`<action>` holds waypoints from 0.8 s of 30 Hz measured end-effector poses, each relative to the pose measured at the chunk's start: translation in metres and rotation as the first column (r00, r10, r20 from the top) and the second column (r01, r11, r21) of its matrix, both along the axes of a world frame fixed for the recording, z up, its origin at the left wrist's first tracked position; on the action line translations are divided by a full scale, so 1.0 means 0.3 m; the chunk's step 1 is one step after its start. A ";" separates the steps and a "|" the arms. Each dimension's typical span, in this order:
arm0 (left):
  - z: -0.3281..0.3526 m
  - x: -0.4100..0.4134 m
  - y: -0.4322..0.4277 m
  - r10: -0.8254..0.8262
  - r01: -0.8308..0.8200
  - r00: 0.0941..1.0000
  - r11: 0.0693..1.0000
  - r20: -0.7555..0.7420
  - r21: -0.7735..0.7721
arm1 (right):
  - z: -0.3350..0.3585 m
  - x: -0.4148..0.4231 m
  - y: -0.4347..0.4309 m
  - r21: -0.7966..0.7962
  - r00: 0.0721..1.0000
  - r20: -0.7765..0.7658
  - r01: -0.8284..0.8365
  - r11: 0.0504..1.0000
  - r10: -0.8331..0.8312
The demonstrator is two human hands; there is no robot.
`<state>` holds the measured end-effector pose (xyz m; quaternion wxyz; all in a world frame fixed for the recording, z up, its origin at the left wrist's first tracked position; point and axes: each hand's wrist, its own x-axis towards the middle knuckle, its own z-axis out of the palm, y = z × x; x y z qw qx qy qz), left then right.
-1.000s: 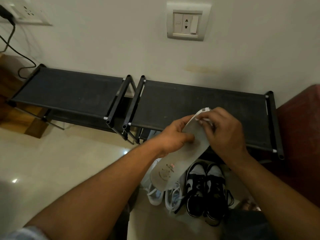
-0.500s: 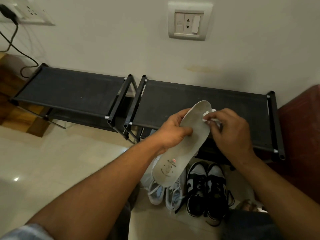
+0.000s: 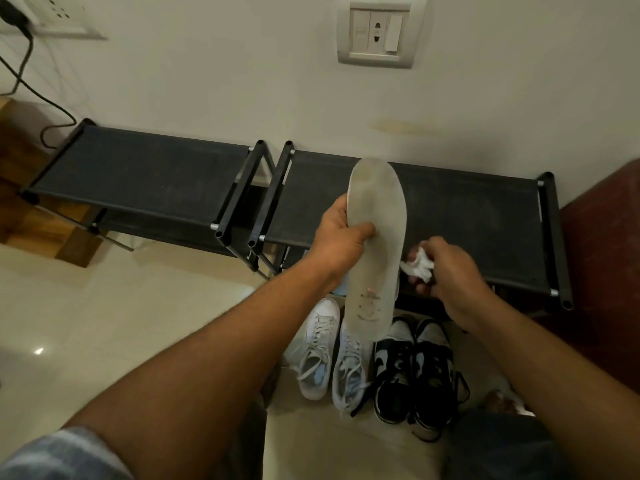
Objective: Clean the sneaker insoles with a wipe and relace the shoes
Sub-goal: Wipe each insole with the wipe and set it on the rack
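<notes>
insole (image 3: 375, 244) pinched one-sided by left hand (image 3: 341, 240), could slip; wipe (image 3: 419, 266) bunched in right hand (image 3: 446, 271), could be dropped.

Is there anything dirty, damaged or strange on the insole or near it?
The insole shows grey soiling near its toe end. On the wall above the shoe rack is a faint yellowish stain. Nothing looks spilled or broken.
</notes>
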<state>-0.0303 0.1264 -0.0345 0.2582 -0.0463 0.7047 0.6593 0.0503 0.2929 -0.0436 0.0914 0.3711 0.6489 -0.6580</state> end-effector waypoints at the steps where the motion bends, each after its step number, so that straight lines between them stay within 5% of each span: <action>1: -0.001 -0.005 0.001 0.037 -0.037 0.999 0.999 -0.004 0.002 | -0.002 0.009 -0.012 -0.009 0.998 0.010 -0.069 0.998 0.069; 5: -0.007 -0.015 0.007 0.141 -0.141 0.990 0.989 0.003 0.031 | -0.006 0.052 -0.047 -0.005 0.924 -0.118 -0.367 0.930 0.364; 9: -0.007 0.010 0.024 0.066 -0.067 0.997 0.997 -0.025 -0.023 | -0.041 0.074 -0.042 0.016 0.882 -0.226 -0.422 0.906 0.415; 15: -0.022 0.028 -0.001 -0.224 0.207 0.972 0.959 -0.066 -0.195 | -0.079 0.135 0.005 0.054 0.886 -0.037 -0.461 0.886 0.463; 24: -0.073 0.055 -0.039 -0.559 0.517 0.827 0.717 0.057 -0.467 | -0.181 0.325 0.043 -0.008 0.797 0.296 -0.548 0.836 0.526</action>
